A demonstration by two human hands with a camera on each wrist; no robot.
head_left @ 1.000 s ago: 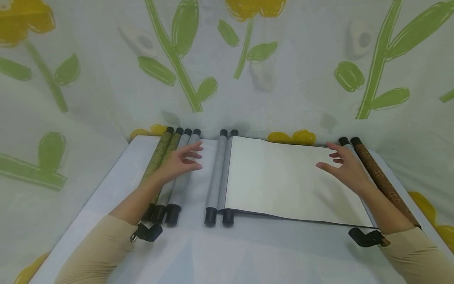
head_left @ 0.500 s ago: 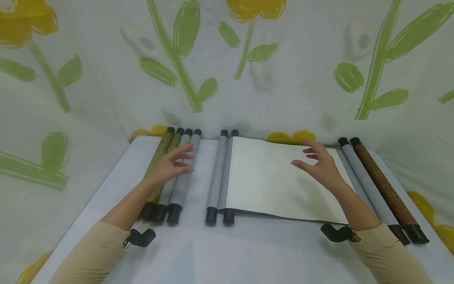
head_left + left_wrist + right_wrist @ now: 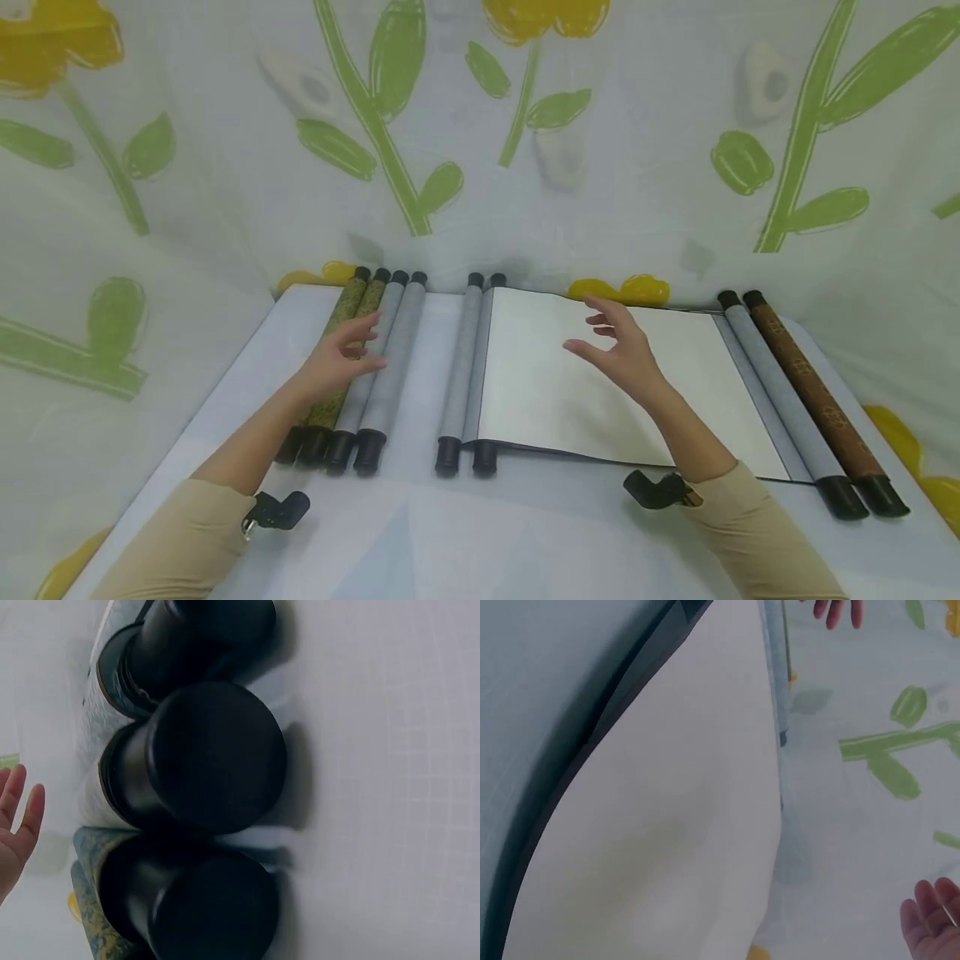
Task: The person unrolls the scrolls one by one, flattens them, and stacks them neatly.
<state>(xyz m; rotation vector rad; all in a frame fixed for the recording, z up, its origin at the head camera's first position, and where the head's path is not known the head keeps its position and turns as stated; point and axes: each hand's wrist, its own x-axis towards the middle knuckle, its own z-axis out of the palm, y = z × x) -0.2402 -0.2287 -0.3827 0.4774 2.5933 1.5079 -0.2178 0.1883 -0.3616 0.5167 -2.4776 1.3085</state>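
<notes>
At the far left of the pale grey counter [image 3: 225, 417], four rolled scrolls with black end caps are lying side by side: two olive-green patterned scrolls [image 3: 341, 333] and two grey fabric-covered rolled scrolls [image 3: 390, 358] just beside them. The left hand [image 3: 337, 358] is hovering over this group, fingers loosely spread and relaxed, gripping nothing; whether its fingertips are touching the green scrolls cannot be told. The left wrist view is showing three of the black round end caps [image 3: 214, 754] close up, stacked against each other.

Further right, a single grey rolled scroll [image 3: 459, 367] is lying just beside the roller of the half-unrolled scroll with a cream blank sheet [image 3: 540, 392], which is spreading flat across the middle of the counter. The right hand [image 3: 618, 354] is hanging above that sheet, fingers gently curved and apart, holding nothing.

At the right edge, the open scroll's grey far roller [image 3: 780, 396] is lying beside a brown patterned rolled scroll [image 3: 813, 400].
</notes>
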